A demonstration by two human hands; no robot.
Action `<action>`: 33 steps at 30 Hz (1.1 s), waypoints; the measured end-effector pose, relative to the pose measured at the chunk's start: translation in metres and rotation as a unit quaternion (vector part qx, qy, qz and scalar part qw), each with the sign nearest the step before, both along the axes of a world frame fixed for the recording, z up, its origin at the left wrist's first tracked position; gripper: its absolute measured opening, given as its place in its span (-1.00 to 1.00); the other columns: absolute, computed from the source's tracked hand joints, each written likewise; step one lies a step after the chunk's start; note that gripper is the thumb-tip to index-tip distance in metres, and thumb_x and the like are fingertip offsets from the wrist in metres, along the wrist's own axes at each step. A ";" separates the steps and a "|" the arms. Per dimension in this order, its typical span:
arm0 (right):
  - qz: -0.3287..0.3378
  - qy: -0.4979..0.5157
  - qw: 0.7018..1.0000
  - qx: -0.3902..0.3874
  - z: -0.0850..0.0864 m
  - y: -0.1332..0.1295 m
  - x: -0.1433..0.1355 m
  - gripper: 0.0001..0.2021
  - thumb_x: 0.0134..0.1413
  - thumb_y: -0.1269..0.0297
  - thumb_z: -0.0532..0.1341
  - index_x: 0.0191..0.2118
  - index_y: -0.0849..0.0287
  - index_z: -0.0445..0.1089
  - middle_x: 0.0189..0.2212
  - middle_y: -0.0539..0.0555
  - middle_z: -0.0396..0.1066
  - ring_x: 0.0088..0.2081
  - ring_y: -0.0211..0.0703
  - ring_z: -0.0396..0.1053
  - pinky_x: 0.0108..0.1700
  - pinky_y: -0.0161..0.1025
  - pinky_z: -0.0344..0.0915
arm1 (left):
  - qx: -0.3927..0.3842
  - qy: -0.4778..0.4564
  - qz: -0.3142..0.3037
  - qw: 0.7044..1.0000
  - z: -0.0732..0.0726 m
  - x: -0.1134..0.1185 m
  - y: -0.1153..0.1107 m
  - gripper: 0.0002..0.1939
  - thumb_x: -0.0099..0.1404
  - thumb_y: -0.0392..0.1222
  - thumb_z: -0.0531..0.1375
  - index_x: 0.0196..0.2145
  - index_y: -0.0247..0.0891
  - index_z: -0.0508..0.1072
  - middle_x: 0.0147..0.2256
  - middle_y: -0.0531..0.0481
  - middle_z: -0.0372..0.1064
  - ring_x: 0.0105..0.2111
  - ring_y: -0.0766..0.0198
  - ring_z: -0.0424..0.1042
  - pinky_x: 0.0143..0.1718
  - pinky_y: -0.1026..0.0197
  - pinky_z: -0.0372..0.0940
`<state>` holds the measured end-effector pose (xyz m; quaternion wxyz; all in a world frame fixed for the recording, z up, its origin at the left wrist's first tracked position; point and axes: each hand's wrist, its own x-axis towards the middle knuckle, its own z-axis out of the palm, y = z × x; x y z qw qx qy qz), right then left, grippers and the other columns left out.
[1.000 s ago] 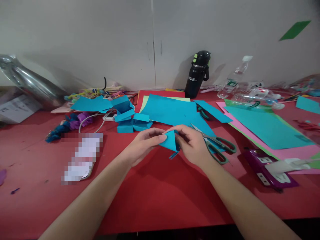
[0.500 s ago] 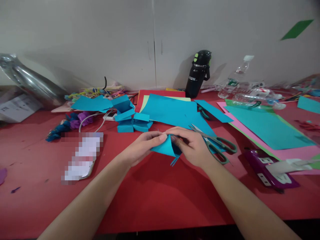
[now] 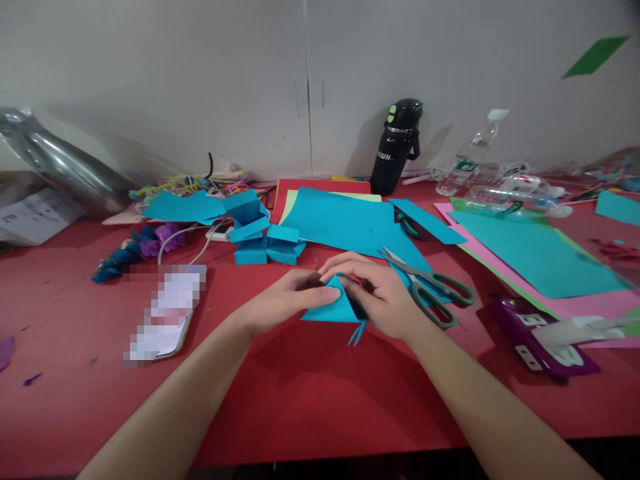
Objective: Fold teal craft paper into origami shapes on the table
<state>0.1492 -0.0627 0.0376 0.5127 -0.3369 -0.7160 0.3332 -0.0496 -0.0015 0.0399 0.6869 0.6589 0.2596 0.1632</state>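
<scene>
So compared with a second ago, the folded blue paper has come down from being held up off the table and tilted, and now lies nearly flat on the red table, just below the middle of the frame. It reads as a triangle: the long bottom edge runs left to right across the frame, and the tip points up toward the wall.

Both hands are right on it. The left hand comes in from the left, fingers curled, thumb pressing the tip area. The right hand pinches the right corner, where a couple of thin cut strips stick out at the lower right. So the paper sits between the two hands, about equally close to each.

Green-handled scissors lie just right of the right hand, blades pointing up-left. A big blue sheet lies behind, further up.
</scene>
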 end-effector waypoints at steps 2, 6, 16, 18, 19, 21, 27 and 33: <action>0.005 -0.001 1.000 -0.006 0.001 -0.001 -0.001 -0.78 0.34 0.40 0.13 -0.09 0.04 0.52 -0.08 0.07 0.49 0.00 -0.16 0.44 0.09 -0.13 0.36 | -0.002 0.005 -0.011 1.000 0.001 0.000 0.001 -0.65 0.31 0.02 0.29 -0.02 -0.19 0.53 -0.07 -0.06 0.46 -0.09 0.14 0.39 -0.07 0.15 0.30; 0.013 -0.004 1.000 -0.024 0.003 -0.002 -0.002 -0.78 0.35 0.39 0.12 -0.10 0.04 0.52 -0.07 0.08 0.49 0.01 -0.14 0.43 0.09 -0.10 0.36 | 0.002 0.016 -0.040 0.999 0.004 0.000 0.000 -0.63 0.29 0.00 0.29 0.00 -0.20 0.50 -0.05 -0.10 0.45 -0.03 0.07 0.38 -0.03 0.09 0.31; -0.053 -0.013 0.998 -0.019 0.004 -0.004 0.001 -0.79 0.33 0.34 0.16 -0.09 0.01 0.55 -0.13 0.06 0.48 -0.08 -0.16 0.44 -0.02 -0.18 0.39 | -0.068 -0.022 0.034 0.997 -0.001 -0.004 -0.008 -0.54 0.30 -0.03 0.29 0.13 -0.14 0.46 0.07 -0.18 0.43 0.12 -0.05 0.35 0.07 -0.01 0.28; -0.079 -0.009 0.997 -0.016 0.004 -0.004 0.001 -0.79 0.32 0.34 0.17 -0.09 0.00 0.56 -0.17 0.05 0.50 -0.13 -0.18 0.45 -0.07 -0.21 0.40 | -0.100 -0.047 0.037 0.993 0.000 -0.002 -0.010 -0.55 0.31 -0.04 0.29 0.13 -0.16 0.45 0.08 -0.19 0.42 0.14 -0.05 0.34 0.11 -0.04 0.26; -0.093 -0.005 0.996 -0.014 0.004 -0.005 0.001 -0.79 0.32 0.34 0.18 -0.09 0.00 0.57 -0.19 0.04 0.51 -0.15 -0.18 0.46 -0.08 -0.22 0.40 | -0.116 -0.060 0.032 0.991 0.001 -0.001 -0.011 -0.57 0.32 -0.04 0.28 0.11 -0.17 0.46 0.08 -0.19 0.42 0.13 -0.04 0.35 0.12 -0.04 0.25; -0.122 -0.001 0.992 -0.013 0.004 -0.005 0.002 -0.80 0.32 0.32 0.18 -0.12 0.00 0.57 -0.21 0.03 0.51 -0.18 -0.18 0.46 -0.10 -0.22 0.40 | -0.144 -0.083 0.014 0.986 0.003 0.002 -0.010 -0.60 0.34 -0.03 0.26 0.08 -0.20 0.46 0.05 -0.18 0.43 0.08 0.00 0.38 0.12 -0.04 0.25; -0.160 -0.012 0.987 0.001 0.004 -0.005 0.004 -0.81 0.32 0.28 0.19 -0.13 0.00 0.59 -0.21 0.04 0.52 -0.23 -0.16 0.45 -0.13 -0.20 0.41 | -0.151 -0.113 -0.007 0.982 -0.002 0.006 -0.004 -0.70 0.33 -0.04 0.22 -0.08 -0.27 0.52 -0.03 -0.17 0.45 -0.03 0.04 0.41 0.10 -0.02 0.24; -0.137 -0.003 0.991 -0.001 0.005 -0.005 0.004 -0.81 0.30 0.31 0.20 -0.13 -0.02 0.59 -0.19 0.03 0.54 -0.19 -0.16 0.49 -0.12 -0.19 0.43 | -0.178 -0.110 0.009 0.978 -0.002 0.005 -0.004 -0.64 0.25 -0.14 0.26 0.00 -0.25 0.49 -0.08 -0.14 0.44 -0.06 0.05 0.39 0.07 -0.01 0.24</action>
